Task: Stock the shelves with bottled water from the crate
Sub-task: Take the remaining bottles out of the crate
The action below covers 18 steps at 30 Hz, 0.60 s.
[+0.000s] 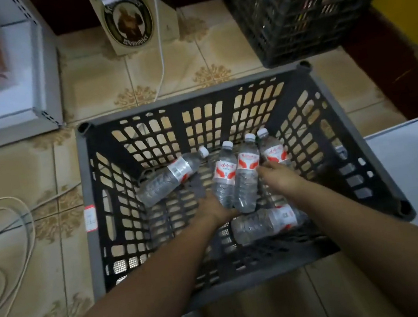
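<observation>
- Reaching both hands into the crate [89, 200]: left hand [213, 209] is curling under two leaning bottles [234, 176]; right hand [277, 174] is gripping a third bottle [273, 151] at the crate's far-right side.
- Am risking slips w/ three slick bottles; two loose bottles [267, 222] are lying nearby.

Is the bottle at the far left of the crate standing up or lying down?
Lying down: the far-left bottle rests on its side on the crate floor, cap toward the back.

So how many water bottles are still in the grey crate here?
5. One bottle lies toward the far left; three stand bunched between the hands; one lies near the right forearm. The arms may hide more.
</observation>
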Motion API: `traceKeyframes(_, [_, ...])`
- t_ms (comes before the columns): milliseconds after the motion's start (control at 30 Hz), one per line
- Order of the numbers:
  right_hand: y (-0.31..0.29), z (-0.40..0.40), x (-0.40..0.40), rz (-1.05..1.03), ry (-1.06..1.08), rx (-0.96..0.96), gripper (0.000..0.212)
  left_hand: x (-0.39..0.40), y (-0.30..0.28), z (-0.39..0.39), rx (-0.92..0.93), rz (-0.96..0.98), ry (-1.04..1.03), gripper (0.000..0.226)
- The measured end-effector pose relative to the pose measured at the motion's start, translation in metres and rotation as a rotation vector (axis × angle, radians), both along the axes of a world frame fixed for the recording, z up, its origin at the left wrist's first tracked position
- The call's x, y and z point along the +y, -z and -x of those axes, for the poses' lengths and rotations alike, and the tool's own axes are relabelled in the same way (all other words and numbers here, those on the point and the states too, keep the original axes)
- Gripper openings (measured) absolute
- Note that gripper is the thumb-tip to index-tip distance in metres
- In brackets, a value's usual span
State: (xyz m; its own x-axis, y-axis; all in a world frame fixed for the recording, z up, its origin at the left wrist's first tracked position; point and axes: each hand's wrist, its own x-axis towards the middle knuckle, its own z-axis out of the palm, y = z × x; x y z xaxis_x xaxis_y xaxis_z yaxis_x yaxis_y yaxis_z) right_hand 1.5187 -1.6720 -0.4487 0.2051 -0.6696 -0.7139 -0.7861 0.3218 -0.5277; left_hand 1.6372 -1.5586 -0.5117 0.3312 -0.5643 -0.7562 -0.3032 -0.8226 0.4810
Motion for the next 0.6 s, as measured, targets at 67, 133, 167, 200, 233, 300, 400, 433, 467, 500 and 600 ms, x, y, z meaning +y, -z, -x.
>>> traceKeyframes(67, [0.015,0.003,-0.002,-0.045,0.042,-0.017,0.041,-0.004,0.015,0.002,-0.042,-0.041,-0.034,0.112])
traceKeyframes(133, [0.028,0.006,-0.002,-0.114,0.074,-0.031,0.037,-0.005,0.035,0.000,-0.041,-0.039,-0.050,0.117])
traceKeyframes(167, [0.032,0.007,-0.003,-0.158,0.109,-0.051,0.036,-0.006,0.046,-0.003,-0.018,-0.027,-0.076,0.119])
traceKeyframes(200, [0.035,0.005,-0.004,-0.200,0.155,-0.081,0.037,-0.005,0.056,-0.006,0.020,-0.022,-0.112,0.118])
traceKeyframes(233, [0.037,0.003,-0.006,-0.229,0.202,-0.112,0.038,-0.005,0.064,-0.010,0.093,-0.009,-0.169,0.109])
traceKeyframes(300, [0.041,-0.001,-0.009,-0.245,0.257,-0.146,0.041,-0.004,0.044,-0.014,0.300,0.023,-0.263,0.069])
traceKeyframes(400, [0.043,-0.006,-0.008,-0.239,0.255,-0.154,0.047,-0.007,0.013,-0.014,0.465,0.049,-0.373,0.024])
traceKeyframes(433, [0.043,-0.007,-0.008,-0.244,0.250,-0.173,0.051,-0.009,0.004,-0.012,0.503,0.037,-0.410,0.018])
traceKeyframes(467, [0.042,-0.010,-0.007,-0.252,0.254,-0.210,0.054,-0.011,-0.008,-0.009,0.550,0.035,-0.444,0.015])
traceKeyframes(500, [0.040,-0.013,-0.008,-0.263,0.270,-0.263,0.057,-0.014,-0.018,-0.007,0.595,0.049,-0.460,0.013])
traceKeyframes(600, [0.023,-0.024,-0.013,-0.292,0.401,-0.456,0.058,-0.017,-0.042,0.000,0.630,0.170,-0.386,0.017])
